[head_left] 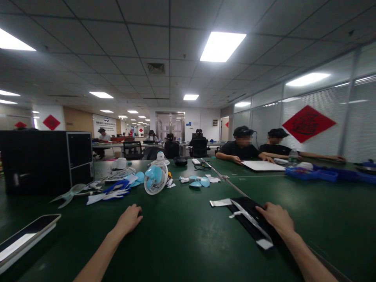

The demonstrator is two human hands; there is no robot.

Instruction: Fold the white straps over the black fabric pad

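Nearest: left hand [129,219] rests on the green tabletop [182,243], left of centre; fingers loosely curled, nothing visible in them. The tabletop's near edge is out of view. A phone [32,233] lies on something white toward the near left corner.

Right hand [277,217] is at a flat black bag [248,205] with white strips [221,202]; the exact kind of bag is hard to tell. Bag lies right of centre, slanted with one end toward the near right corner. Thumb meets its right side; the other fingers are partly hidden, so cannot tell whether they grip or merely touch.

Step in hand, as I judge it: handling the bag, one-handed. Any lift from here would call for a sure pinch on that side, the left hand coming across to steady the loose strips.

Farther: gloves [113,194], a fan [156,178] and blue fan blades [199,181] across the middle; computer tower [35,162] toward the left edge; blue tray [311,173] toward the right. At the far edge, right side, two people sit, one with hands at a white board [263,165].
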